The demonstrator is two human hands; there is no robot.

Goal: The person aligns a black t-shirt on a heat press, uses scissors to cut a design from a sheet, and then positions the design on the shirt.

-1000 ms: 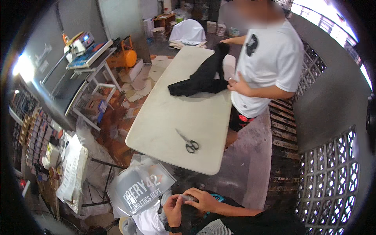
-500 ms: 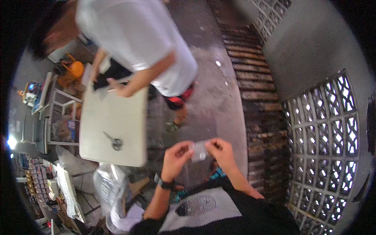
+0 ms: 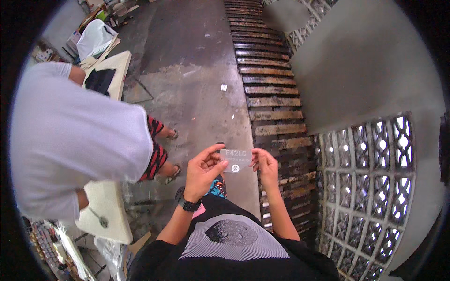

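A small clear plastic label [image 3: 236,159] with white lettering and a round white mark is held up in front of my chest. My left hand [image 3: 202,169], with a black watch on its wrist, pinches the label's left side between thumb and fingers. The bent fingers of my right hand [image 3: 266,167] meet its right edge, partly hiding their grip. Both hands are over the floor, away from the tables.
At left, a person in a white shirt [image 3: 89,126] leans over a pale table [image 3: 110,206] with scissors [image 3: 103,222] on it. Dark cloth [image 3: 100,81] lies on the far table part. Slatted wooden pallets [image 3: 276,103] and a lattice block wall [image 3: 370,187] stand right.
My view has turned right, so the table and the other person sit farther left. The label now faces me flatter and reads sharper, and my right fingers have shifted to its edge.
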